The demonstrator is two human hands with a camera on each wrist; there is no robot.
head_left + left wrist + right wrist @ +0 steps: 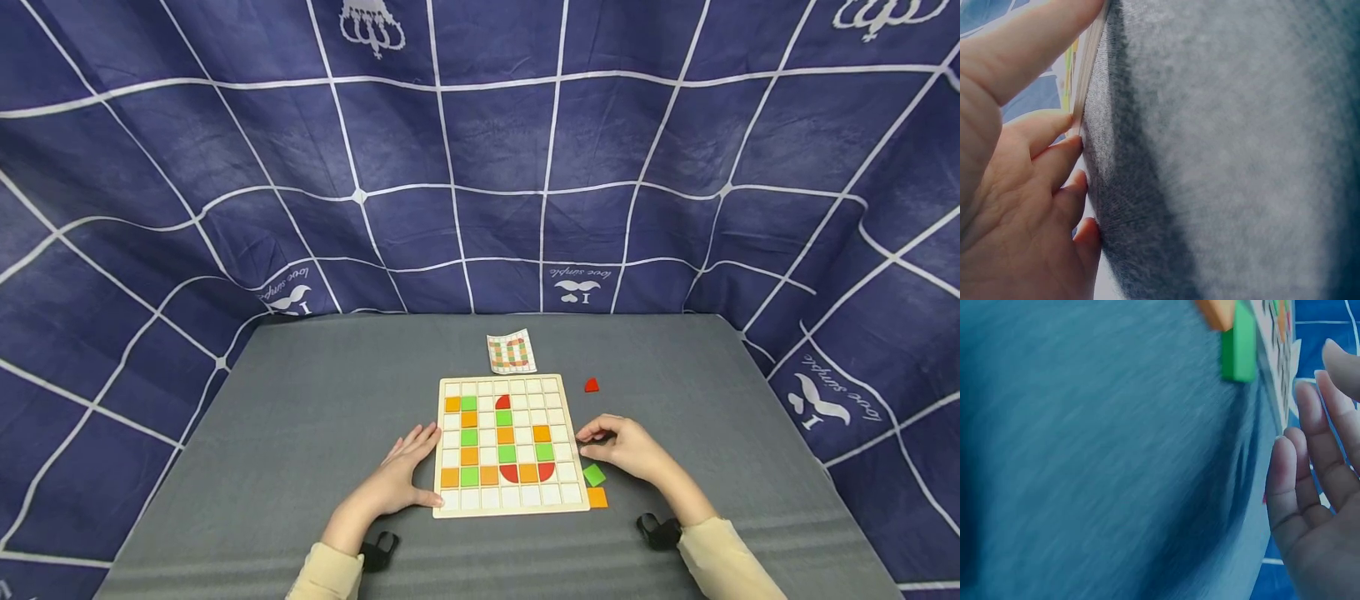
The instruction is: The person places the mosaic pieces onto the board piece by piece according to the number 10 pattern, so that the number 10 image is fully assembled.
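A square wooden grid board (510, 513) lies on the grey table, with green, orange and red tiles set in its cells. Along its left side rests my left hand (397, 479), fingers and thumb spread and the tips at the rim. The left wrist view shows that hand's fingertips against the board's edge (1090, 62). My right hand (626, 447) hovers beside the right rim, fingers gently bent; in the right wrist view thumb and fingers (1309, 415) stand apart with nothing between them. Just below it are a loose green tile (594, 475) and an orange tile (597, 497).
Behind the board lies a small printed pattern card (512, 353). A red quarter-round tile (592, 385) sits off the board's upper right. Blue curtain (495, 225) with white lines surrounds the grey table (337, 400) at the back and sides.
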